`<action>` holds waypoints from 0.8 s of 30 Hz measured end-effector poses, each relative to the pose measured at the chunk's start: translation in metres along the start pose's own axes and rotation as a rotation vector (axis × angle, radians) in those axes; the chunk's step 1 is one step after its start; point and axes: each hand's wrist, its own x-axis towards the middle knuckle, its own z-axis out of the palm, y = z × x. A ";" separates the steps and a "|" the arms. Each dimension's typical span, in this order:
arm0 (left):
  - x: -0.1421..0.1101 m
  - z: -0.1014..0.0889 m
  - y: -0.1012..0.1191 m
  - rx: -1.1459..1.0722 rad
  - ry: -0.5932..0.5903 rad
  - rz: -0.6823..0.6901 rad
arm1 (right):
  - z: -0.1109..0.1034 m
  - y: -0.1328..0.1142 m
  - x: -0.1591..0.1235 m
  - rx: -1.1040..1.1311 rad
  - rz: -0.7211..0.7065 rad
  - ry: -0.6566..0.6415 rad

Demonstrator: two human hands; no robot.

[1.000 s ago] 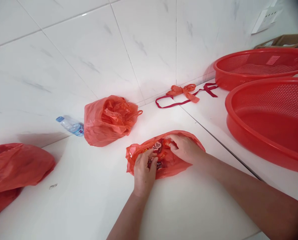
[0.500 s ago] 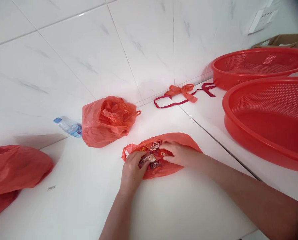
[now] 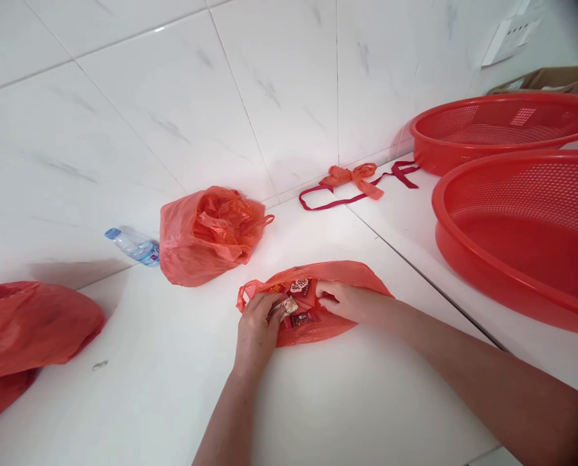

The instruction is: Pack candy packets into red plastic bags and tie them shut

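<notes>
An orange-red plastic bag (image 3: 312, 335) lies open on the white table, with several small wrapped snacks inside. Both my hands reach into its mouth. Between the thumb and fingers of my left hand (image 3: 259, 323) is a pale-and-brown wrapped snack (image 3: 289, 307). My right hand (image 3: 344, 300) is curled at the right side of the opening; what its fingers hold, if anything, is hidden. Between the hands lie a dark red packet with white lettering (image 3: 300, 287) and a dark brown packet (image 3: 304, 318).
A fuller red bag (image 3: 182, 239) stands by the tiled wall beside a clear bottle with a blue cap (image 3: 133, 247). Another red bag (image 3: 36, 327) is at the left edge. Two red baskets (image 3: 492, 278) sit on the right. A dark red strap (image 3: 327, 206) lies behind.
The red packet under my right hand is no longer visible, and those fingers have curled in more. The snack in my left hand has tilted slightly.
</notes>
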 end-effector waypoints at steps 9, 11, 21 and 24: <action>-0.002 0.000 0.000 -0.019 0.071 0.014 | -0.002 -0.001 0.004 0.053 -0.058 0.030; -0.002 0.000 0.002 -0.024 0.083 0.022 | -0.003 -0.001 0.004 0.060 -0.070 0.024; -0.003 -0.002 0.005 0.109 0.272 0.145 | -0.003 0.000 0.004 0.090 -0.081 -0.005; -0.004 -0.002 0.011 0.100 0.182 0.215 | -0.003 0.000 0.005 0.081 -0.086 -0.020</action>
